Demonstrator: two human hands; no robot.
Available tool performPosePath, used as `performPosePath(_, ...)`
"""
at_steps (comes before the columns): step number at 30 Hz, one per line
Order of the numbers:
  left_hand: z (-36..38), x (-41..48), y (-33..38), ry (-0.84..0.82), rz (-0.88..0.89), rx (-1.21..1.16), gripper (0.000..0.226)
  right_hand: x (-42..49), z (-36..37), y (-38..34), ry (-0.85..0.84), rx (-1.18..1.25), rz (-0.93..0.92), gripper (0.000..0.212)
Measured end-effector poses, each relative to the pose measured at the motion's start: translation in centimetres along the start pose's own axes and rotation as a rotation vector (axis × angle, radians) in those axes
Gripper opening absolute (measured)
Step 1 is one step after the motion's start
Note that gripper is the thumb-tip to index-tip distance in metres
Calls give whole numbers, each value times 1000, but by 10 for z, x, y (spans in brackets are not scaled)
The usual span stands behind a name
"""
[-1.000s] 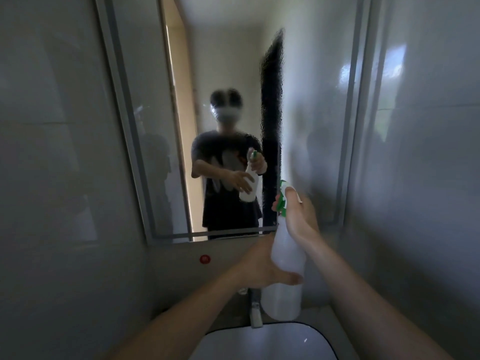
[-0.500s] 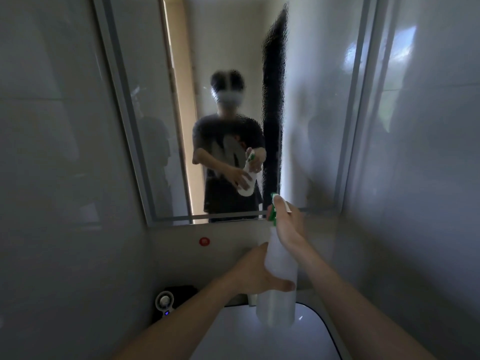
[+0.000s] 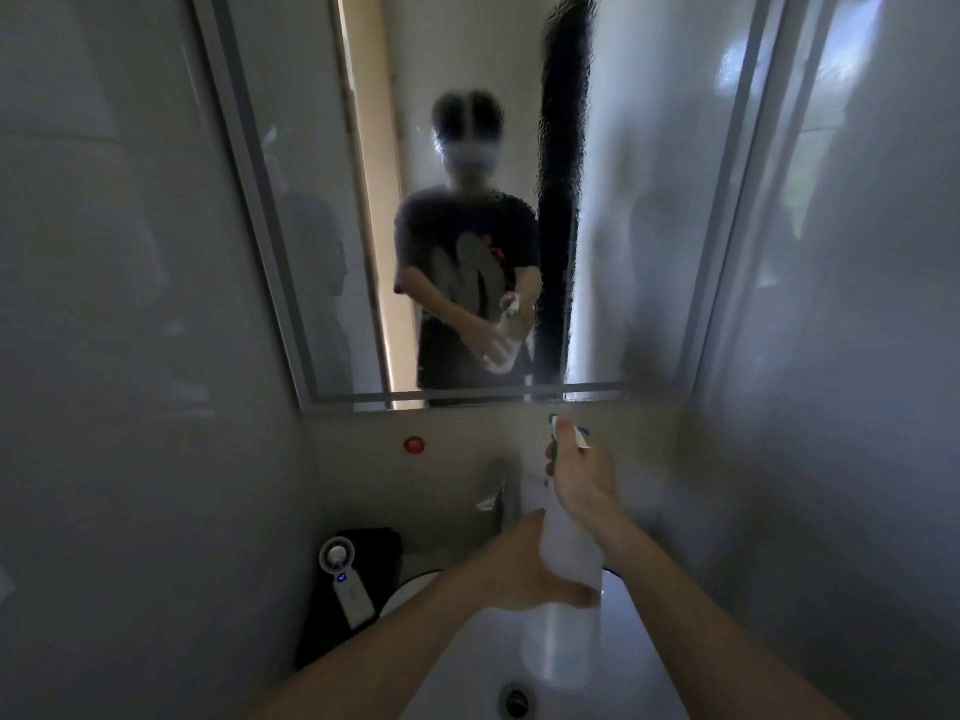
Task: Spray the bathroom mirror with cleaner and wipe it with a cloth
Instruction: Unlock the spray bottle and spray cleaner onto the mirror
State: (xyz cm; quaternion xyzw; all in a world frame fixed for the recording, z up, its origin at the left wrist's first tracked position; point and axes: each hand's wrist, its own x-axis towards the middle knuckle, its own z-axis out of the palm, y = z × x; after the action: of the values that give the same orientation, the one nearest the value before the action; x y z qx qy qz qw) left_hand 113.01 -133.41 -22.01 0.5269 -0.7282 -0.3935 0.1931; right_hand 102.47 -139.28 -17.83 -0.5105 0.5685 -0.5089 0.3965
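Observation:
The framed bathroom mirror fills the wall ahead, its glass misted with fine droplets. It reflects a person holding the bottle. Below the mirror I hold a white translucent spray bottle with a green and white trigger head. My left hand grips the bottle's body from the left. My right hand wraps the neck and trigger from the right. The bottle hangs over the basin, nozzle toward the wall under the mirror. No cloth is in view.
A white sink basin with a drain lies under my arms, a chrome tap behind it. A white handheld device rests on a black box at the left. A red button sits on the wall. Glossy tiled walls stand close on both sides.
Both hands have lowered the bottle from in front of the mirror's lower edge down over the sink. The view has tilted down, showing the basin and tap.

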Motion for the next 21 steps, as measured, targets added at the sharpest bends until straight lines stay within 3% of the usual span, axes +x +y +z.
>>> performPosePath(5, -5, -3, -2, 17, -6, 9, 64, -2, 4, 0, -3, 29, -51, 50)
performPosePath(9, -18, -13, -10, 84, -1, -35, 70, -3, 17, -9, -113, 22, -133, 50)
performPosePath(13, -36, -30, -20, 112, -42, -47, 64, -8, 42, -18, -232, 5, -134, 32)
performPosePath(18, -49, -46, -30, 140, -60, -21, 59, -17, 69, -19, -198, -22, -122, 45)
performPosePath(21, -49, -49, -33, 150, -55, -39, 60, -17, 76, -20, -187, -2, -99, 40)
